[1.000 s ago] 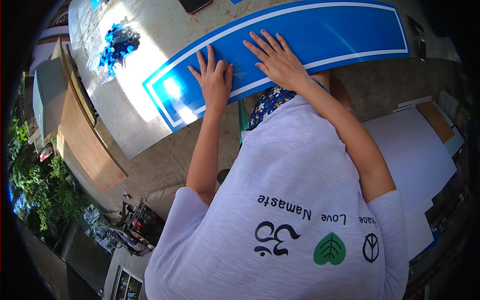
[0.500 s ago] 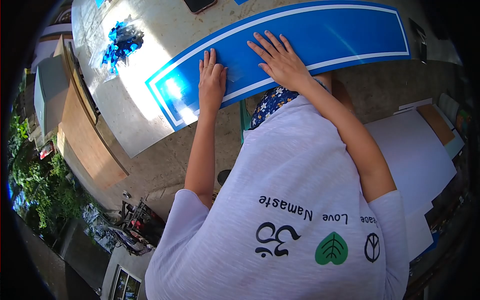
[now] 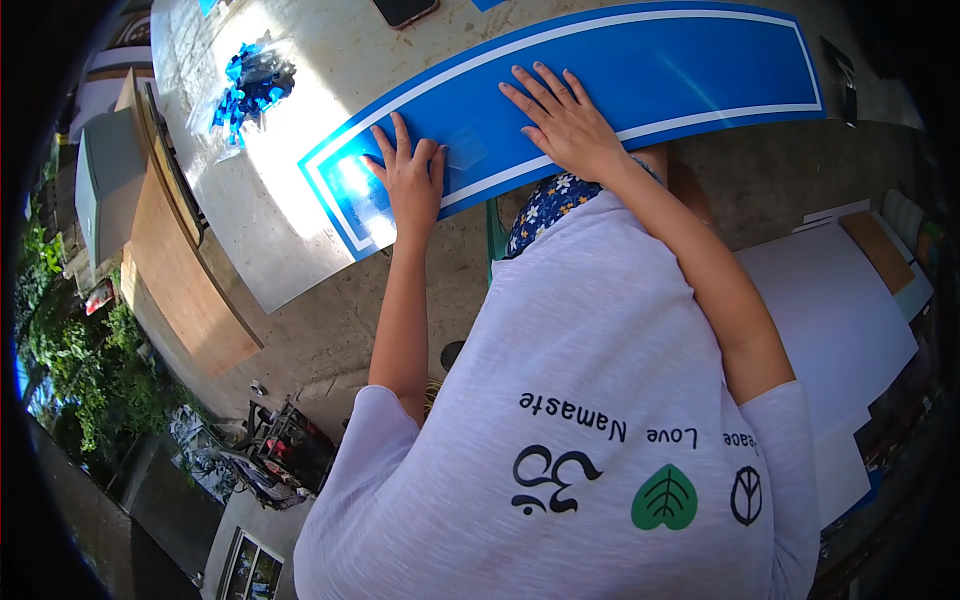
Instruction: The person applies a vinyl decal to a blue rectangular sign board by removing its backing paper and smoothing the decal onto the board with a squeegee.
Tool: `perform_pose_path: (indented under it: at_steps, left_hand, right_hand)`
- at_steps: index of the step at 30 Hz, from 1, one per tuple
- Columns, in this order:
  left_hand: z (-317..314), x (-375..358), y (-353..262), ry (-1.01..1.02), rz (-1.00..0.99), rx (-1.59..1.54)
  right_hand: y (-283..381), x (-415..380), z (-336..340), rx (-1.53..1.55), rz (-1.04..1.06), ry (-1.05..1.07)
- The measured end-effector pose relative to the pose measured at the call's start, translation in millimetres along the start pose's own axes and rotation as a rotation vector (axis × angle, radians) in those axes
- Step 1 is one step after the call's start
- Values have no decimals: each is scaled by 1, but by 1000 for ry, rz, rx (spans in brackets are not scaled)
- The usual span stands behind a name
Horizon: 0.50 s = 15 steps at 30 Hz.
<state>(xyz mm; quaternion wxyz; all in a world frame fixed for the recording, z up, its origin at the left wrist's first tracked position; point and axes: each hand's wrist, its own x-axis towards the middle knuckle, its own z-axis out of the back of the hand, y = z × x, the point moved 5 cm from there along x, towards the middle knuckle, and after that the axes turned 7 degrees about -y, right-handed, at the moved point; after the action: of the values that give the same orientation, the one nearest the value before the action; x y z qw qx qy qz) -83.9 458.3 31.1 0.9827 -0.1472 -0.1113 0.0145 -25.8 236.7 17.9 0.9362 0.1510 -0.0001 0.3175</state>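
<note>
We saw the broad, pale, sunlit bench (image 3: 280, 240) carrying everything, its near edge cut at an angle above a concrete floor. Across it lay the long blue vinyl sign panel with a white border line (image 3: 650, 70), reaching from the left end near the middle of the bench out to the far right; it lay flat, which we judged suited pressing work on its face.

Our left hand (image 3: 408, 180) rested palm down near the panel's left end, fingers spread and flat against the blue surface, closing on nothing. Our right hand (image 3: 565, 122) lay the same way further right, open, fingers fanned toward the far edge, its heel close to the white line. With both palms flat, we judged the hands were there to hold the sheet down and smooth it, not to lift it.

Between the two hands a small clear square of film (image 3: 462, 152) seemed to sit on the blue; we could not tell whether it was stuck down.

At the far left lay a heap of blue scraps (image 3: 250, 85), well apart from the panel. A dark phone (image 3: 405, 10) sat at the far edge of the bench.
</note>
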Motion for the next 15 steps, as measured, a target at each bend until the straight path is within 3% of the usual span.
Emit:
perform_pose_path:
  at_steps: [7,11,13,14,15]
  left_hand:
    - [16,5,2,-41,-91,52]
    - [39,15,-14,-62,-38,-67]
    - [33,15,-5,180,369,-350]
    - [33,18,-4,176,366,-350]
    - [29,18,-1,203,503,-610]
  right_hand:
    - [0,-1,0,14,-1,-14]
    - [4,1,4,43,-3,-16]
    - [11,2,15,-44,-30,-105]
    - [17,5,24,-45,-29,-109]
    - [30,7,30,32,55,-52]
